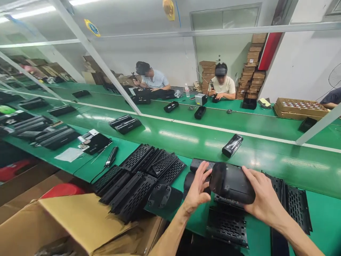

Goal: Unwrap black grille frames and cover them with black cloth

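Black plastic housing (231, 182) sits lifted between both hands above the green workbench (325, 213). Left hand (197, 187) curls its fingers on the housing's left end; right hand (262, 197) clasps the right end. Perforated grilles (141, 177) lie just left, one grille (227, 225) below, a cardboard box (80, 220) nearer.

I see a green bench (239, 142) carrying black perforated panels (141, 177), 1 black casing (232, 145), an electric screwdriver (111, 156) and a paper sheet (69, 154).
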### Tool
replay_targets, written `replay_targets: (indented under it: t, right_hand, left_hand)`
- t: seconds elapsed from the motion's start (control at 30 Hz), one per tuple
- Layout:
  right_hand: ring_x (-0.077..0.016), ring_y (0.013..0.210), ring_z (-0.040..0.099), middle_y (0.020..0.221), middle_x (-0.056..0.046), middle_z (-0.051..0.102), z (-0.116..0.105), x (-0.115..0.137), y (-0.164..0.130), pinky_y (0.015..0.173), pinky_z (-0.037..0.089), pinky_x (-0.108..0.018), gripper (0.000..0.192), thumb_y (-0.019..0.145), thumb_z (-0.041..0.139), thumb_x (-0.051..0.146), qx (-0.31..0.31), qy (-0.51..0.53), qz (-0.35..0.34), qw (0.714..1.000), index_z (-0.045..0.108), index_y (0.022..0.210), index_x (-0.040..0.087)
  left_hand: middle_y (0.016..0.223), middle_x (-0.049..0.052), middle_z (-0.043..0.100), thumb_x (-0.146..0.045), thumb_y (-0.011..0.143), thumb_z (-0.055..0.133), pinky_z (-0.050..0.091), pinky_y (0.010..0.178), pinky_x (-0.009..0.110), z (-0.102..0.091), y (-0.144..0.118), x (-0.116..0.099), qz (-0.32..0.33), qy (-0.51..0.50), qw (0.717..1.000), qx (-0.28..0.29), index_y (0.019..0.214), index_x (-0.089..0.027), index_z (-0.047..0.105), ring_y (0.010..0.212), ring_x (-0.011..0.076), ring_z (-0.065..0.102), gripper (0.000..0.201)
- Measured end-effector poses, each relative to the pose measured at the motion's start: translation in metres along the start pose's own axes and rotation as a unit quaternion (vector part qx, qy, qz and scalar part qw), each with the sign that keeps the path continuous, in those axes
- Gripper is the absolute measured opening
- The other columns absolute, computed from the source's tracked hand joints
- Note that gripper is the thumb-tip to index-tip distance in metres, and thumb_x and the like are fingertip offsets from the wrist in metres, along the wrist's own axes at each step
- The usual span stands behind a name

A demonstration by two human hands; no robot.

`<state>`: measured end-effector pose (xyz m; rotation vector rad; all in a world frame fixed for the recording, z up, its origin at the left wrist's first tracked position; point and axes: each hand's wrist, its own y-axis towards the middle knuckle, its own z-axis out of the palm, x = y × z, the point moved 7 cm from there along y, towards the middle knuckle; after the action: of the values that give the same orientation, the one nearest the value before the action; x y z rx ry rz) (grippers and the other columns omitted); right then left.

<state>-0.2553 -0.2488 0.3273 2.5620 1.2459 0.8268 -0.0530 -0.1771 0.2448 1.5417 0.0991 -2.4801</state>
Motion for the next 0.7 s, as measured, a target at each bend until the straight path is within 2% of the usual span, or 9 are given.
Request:
replay_targets:
  t: [0.07, 0.1, 0.2, 0.27, 0.33, 0.4, 0.47, 0.57, 0.7]
  right_hand:
    - [-0.0388, 0.120, 0.054, 0.138, -0.014, 0.056, -0.001, 0.006, 0.007, 0.099, 0.043, -0.061, 0.103, 0.065, 0.072, 0.017, 0.036, -0.071, -0.036, 0.996, 0.033, 0.160, 0.031]
    - [-0.0393, 0.119, 0.054, 0.138, -0.014, 0.057, 0.000, 0.008, 0.009, 0.098, 0.043, -0.061, 0.103, 0.066, 0.074, 0.017, 0.053, -0.083, -0.042, 0.994, 0.034, 0.160, 0.031]
    - [-0.0402, 0.128, 0.051, 0.147, -0.013, 0.052, -0.001, 0.003, 0.006, 0.105, 0.040, -0.064, 0.105, 0.070, 0.083, 0.029, 0.069, -0.035, -0.037, 0.996, 0.032, 0.161, 0.033]
    - [-0.0396, 0.142, 0.041, 0.159, -0.011, 0.040, -0.008, -0.013, -0.003, 0.116, 0.035, -0.062, 0.107, 0.075, 0.084, 0.042, 0.044, 0.039, 0.021, 0.998, 0.025, 0.164, 0.033]
    - [-0.0385, 0.149, 0.034, 0.164, -0.012, 0.031, -0.010, -0.037, -0.018, 0.119, 0.035, -0.058, 0.108, 0.080, 0.079, 0.057, 0.024, 0.140, 0.111, 0.984, 0.020, 0.165, 0.030]
    - [-0.0372, 0.147, 0.038, 0.163, -0.014, 0.034, -0.002, -0.053, -0.034, 0.115, 0.041, -0.052, 0.105, 0.082, 0.072, 0.067, 0.024, 0.243, 0.180, 0.953, 0.022, 0.164, 0.026]
    - [-0.0354, 0.140, 0.048, 0.157, -0.014, 0.043, 0.005, -0.057, -0.044, 0.111, 0.046, -0.047, 0.097, 0.081, 0.071, 0.070, 0.012, 0.303, 0.204, 0.931, 0.033, 0.158, 0.026]
    - [-0.0329, 0.128, 0.057, 0.150, -0.012, 0.050, 0.009, -0.054, -0.051, 0.100, 0.052, -0.040, 0.086, 0.077, 0.075, 0.066, -0.025, 0.312, 0.219, 0.924, 0.045, 0.148, 0.026]
    - [-0.0319, 0.120, 0.060, 0.146, -0.012, 0.052, 0.008, -0.050, -0.056, 0.091, 0.054, -0.036, 0.084, 0.075, 0.079, 0.062, -0.048, 0.318, 0.235, 0.917, 0.049, 0.144, 0.025]
  left_hand:
    - [0.165, 0.010, 0.033, -0.048, 0.055, 0.097, 0.033, 0.121, 0.046, 0.006, 0.003, -0.014, 0.001, 0.084, 0.996, 0.021, 0.158, -0.033, 0.039, 0.150, 0.0382, 0.032, 0.119]
    - [0.160, 0.011, 0.039, -0.045, 0.057, 0.096, 0.032, 0.121, 0.046, 0.009, 0.004, -0.016, -0.002, 0.106, 0.994, 0.021, 0.157, -0.030, 0.040, 0.147, 0.0384, 0.037, 0.116]
    - [0.147, 0.012, 0.053, -0.047, 0.066, 0.089, 0.038, 0.117, 0.047, 0.013, 0.001, -0.014, 0.008, 0.097, 0.995, -0.009, 0.156, -0.027, 0.040, 0.135, 0.0367, 0.051, 0.105]
    - [0.144, 0.010, 0.055, -0.050, 0.066, 0.086, 0.040, 0.115, 0.045, 0.008, -0.003, -0.013, 0.028, 0.077, 0.996, -0.043, 0.153, -0.025, 0.043, 0.132, 0.0357, 0.052, 0.100]
    - [0.143, 0.008, 0.056, -0.051, 0.066, 0.084, 0.040, 0.114, 0.042, 0.001, -0.008, -0.013, 0.042, 0.058, 0.995, -0.070, 0.150, -0.025, 0.047, 0.131, 0.0349, 0.052, 0.095]
    - [0.141, 0.008, 0.057, -0.050, 0.066, 0.084, 0.040, 0.113, 0.041, -0.002, -0.009, -0.015, 0.043, 0.046, 0.996, -0.070, 0.149, -0.025, 0.050, 0.129, 0.0342, 0.052, 0.093]
    - [0.139, 0.007, 0.059, -0.048, 0.064, 0.084, 0.041, 0.112, 0.041, -0.001, -0.009, -0.017, 0.038, 0.045, 0.996, -0.061, 0.147, -0.025, 0.051, 0.127, 0.0339, 0.053, 0.092]
    - [0.136, 0.007, 0.059, -0.047, 0.063, 0.084, 0.042, 0.110, 0.040, 0.001, -0.006, -0.018, 0.032, 0.051, 0.996, -0.059, 0.145, -0.025, 0.054, 0.125, 0.0334, 0.054, 0.090]
    - [0.137, 0.007, 0.058, -0.048, 0.062, 0.083, 0.044, 0.106, 0.040, 0.000, -0.003, -0.012, 0.026, 0.054, 0.997, -0.046, 0.145, -0.028, 0.054, 0.122, 0.0331, 0.054, 0.090]
